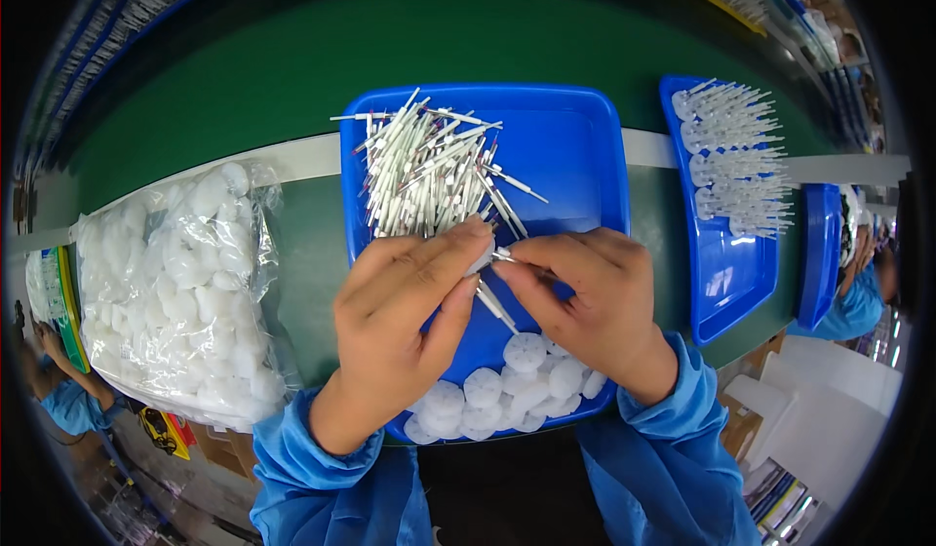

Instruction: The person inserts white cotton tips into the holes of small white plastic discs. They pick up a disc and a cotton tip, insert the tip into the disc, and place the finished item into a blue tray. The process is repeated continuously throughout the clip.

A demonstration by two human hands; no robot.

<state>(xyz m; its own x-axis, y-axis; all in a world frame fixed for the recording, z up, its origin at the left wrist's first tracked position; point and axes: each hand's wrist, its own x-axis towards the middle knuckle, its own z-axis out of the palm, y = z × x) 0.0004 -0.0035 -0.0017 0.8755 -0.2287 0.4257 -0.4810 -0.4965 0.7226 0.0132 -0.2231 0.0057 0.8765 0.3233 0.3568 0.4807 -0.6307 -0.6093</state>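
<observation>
A blue tray (575, 146) sits in front of me, with both of my hands over its middle. Between thumb and fingers, my left hand (400, 307) pinches a white plastic disc (480, 259), mostly covered by the fingers. My right hand (600, 292) grips a thin white stick (503, 253) whose tip meets the disc's edge; whether it has entered the disc I cannot tell. Beyond my left hand is a heap of white sticks (424, 180), some with dark ends. A few loose sticks (495, 307) lie below my fingers. Several white discs (526, 385) are piled at the tray's near end.
To the left lies a clear plastic bag (180, 292) full of white discs. On the right, a second blue tray (717, 297) holds rows of discs with sticks standing in them (736, 156). Other people's blue sleeves (846, 307) show at both sides. The table (312, 39) is green.
</observation>
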